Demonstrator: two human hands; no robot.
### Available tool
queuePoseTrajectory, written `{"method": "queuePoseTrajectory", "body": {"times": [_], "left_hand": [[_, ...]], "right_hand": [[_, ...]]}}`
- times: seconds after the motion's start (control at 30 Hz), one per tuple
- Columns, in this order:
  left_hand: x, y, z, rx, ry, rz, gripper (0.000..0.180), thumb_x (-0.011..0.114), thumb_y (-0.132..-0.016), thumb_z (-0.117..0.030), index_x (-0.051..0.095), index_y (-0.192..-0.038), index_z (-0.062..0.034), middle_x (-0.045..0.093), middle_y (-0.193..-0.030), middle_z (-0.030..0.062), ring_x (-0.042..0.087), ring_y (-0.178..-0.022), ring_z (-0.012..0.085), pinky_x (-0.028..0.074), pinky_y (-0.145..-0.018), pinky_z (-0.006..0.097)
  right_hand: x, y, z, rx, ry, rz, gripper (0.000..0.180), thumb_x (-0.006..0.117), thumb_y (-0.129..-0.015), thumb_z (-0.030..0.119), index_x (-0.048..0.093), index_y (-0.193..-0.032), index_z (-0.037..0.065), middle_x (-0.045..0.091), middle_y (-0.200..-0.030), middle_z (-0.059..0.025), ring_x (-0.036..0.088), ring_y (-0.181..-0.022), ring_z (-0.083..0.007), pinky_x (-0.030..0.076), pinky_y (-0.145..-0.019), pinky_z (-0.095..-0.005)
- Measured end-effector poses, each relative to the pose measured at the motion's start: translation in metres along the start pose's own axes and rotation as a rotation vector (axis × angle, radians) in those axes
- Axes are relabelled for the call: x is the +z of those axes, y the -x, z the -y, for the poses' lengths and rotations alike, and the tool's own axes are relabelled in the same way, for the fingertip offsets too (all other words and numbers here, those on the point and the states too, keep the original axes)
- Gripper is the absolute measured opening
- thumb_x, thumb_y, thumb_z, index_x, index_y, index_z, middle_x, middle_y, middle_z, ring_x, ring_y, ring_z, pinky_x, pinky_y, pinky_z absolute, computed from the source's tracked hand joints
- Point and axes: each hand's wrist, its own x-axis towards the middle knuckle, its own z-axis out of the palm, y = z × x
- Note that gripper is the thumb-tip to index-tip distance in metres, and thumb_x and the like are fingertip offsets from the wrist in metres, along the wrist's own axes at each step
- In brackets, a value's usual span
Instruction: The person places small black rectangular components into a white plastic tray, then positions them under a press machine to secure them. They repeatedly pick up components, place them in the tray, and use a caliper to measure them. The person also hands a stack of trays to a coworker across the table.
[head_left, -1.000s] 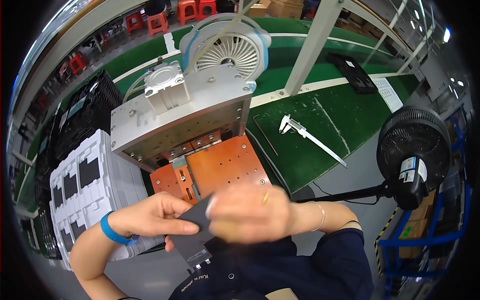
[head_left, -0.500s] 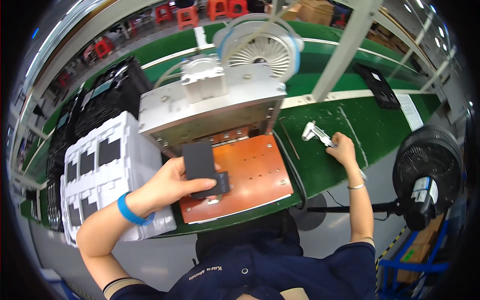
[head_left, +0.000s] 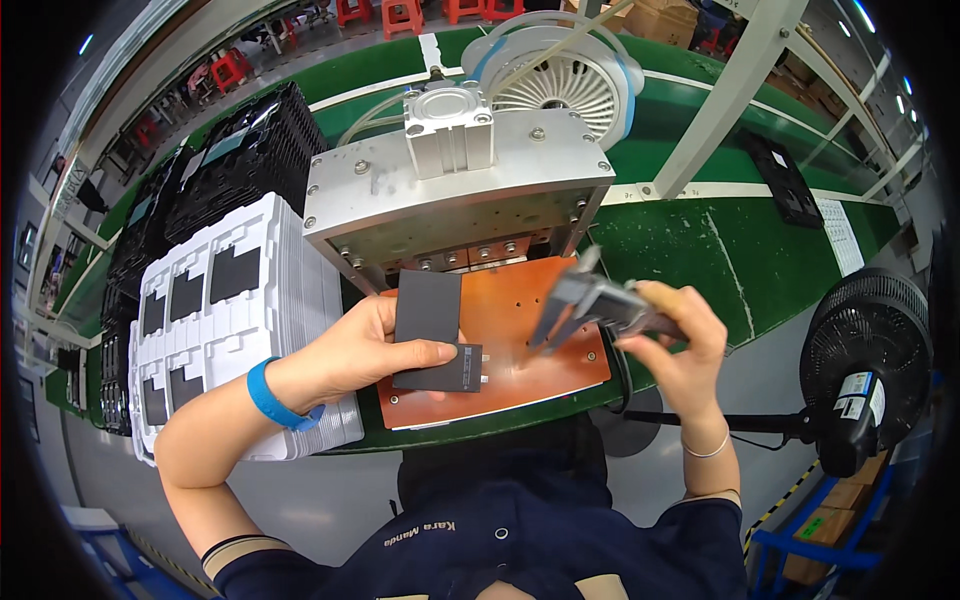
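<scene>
A flat black L-shaped battery cell point(head_left: 428, 312) with two small metal tabs is held in my left hand point(head_left: 355, 355), thumb across its face near the lower part. It is above the orange-brown plate point(head_left: 530, 370) of a metal bench fixture point(head_left: 365, 190). My right hand point(head_left: 688, 345) grips a caliper point(head_left: 600, 300), whose jaws point left and down over the plate's right part, apart from the cell. Motion blurs the caliper, so its jaw gap is hard to read.
A stack of white trays point(head_left: 230, 330) with black cells stands at left, black trays point(head_left: 240, 150) behind it. The fixture's cylinder point(head_left: 448, 130) rises ahead. Beyond are a white round fan point(head_left: 560, 100) and a post point(head_left: 735, 90). A black fan point(head_left: 860, 370) stands right.
My right hand has lifted the caliper off the green bench and brought it left, over the plate. The left hand still holds the cell. The whole view has shifted slightly.
</scene>
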Motion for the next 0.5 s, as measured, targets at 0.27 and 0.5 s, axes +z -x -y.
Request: {"method": "queuePoseTrajectory", "body": {"times": [0.27, 0.5], "left_hand": [[-0.002, 0.000, 0.003, 0.018, -0.032, 0.026, 0.028, 0.069, -0.090, -0.010, 0.065, -0.115, 0.0008, 0.070, -0.103, 0.0052, 0.065, -0.090, 0.0107, 0.053, -0.083, 0.027], [-0.001, 0.001, 0.003, 0.059, -0.051, 0.055, 0.028, 0.069, -0.090, -0.009, 0.065, -0.116, 0.0010, 0.070, -0.107, 0.0066, 0.065, -0.094, 0.0116, 0.053, -0.085, 0.027]], "right_hand": [[0.019, -0.009, 0.013, -0.226, 0.044, 0.020, 0.048, 0.086, -0.064, 0.016, 0.072, -0.109, 0.007, 0.063, -0.072, -0.0036, 0.055, -0.056, -0.0131, 0.042, -0.050, -0.0251], [0.020, -0.009, 0.016, -0.223, 0.063, 0.053, 0.046, 0.086, -0.065, 0.017, 0.073, -0.108, 0.007, 0.062, -0.072, -0.0038, 0.056, -0.058, -0.0137, 0.043, -0.050, -0.0259]]}}
